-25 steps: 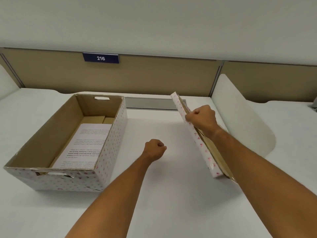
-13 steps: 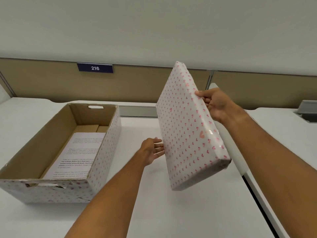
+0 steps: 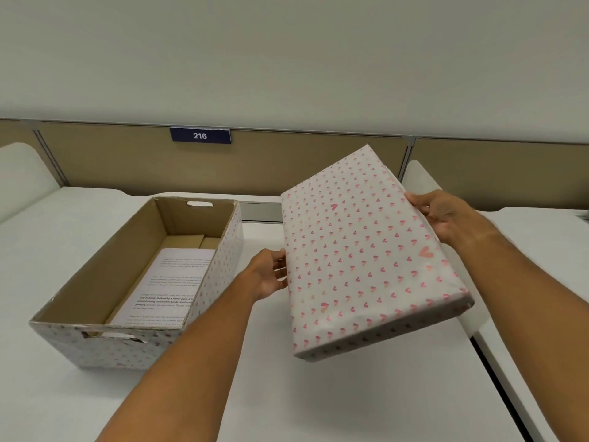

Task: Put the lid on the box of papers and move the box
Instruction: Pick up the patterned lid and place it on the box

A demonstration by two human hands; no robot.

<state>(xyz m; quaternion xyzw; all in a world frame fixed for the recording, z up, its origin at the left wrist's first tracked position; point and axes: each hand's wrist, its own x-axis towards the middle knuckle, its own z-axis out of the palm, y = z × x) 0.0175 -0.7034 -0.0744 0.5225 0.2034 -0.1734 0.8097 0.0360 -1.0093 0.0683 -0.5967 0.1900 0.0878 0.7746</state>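
Note:
An open cardboard box wrapped in white paper with pink hearts stands on the white desk at the left. Printed papers lie flat on its bottom. The matching lid hangs in the air to the right of the box, top side up and tilted toward me. My left hand grips the lid's left edge and my right hand grips its far right edge. The lid is apart from the box.
A beige partition with a blue "216" sign runs along the back of the desk. A white curved divider and a dark gap separate a neighbouring desk at the right. Another divider stands at the far left.
The lid went from standing on edge on the desk in my right hand alone to being lifted and turned top side up. My left hand opened and took hold of its left edge.

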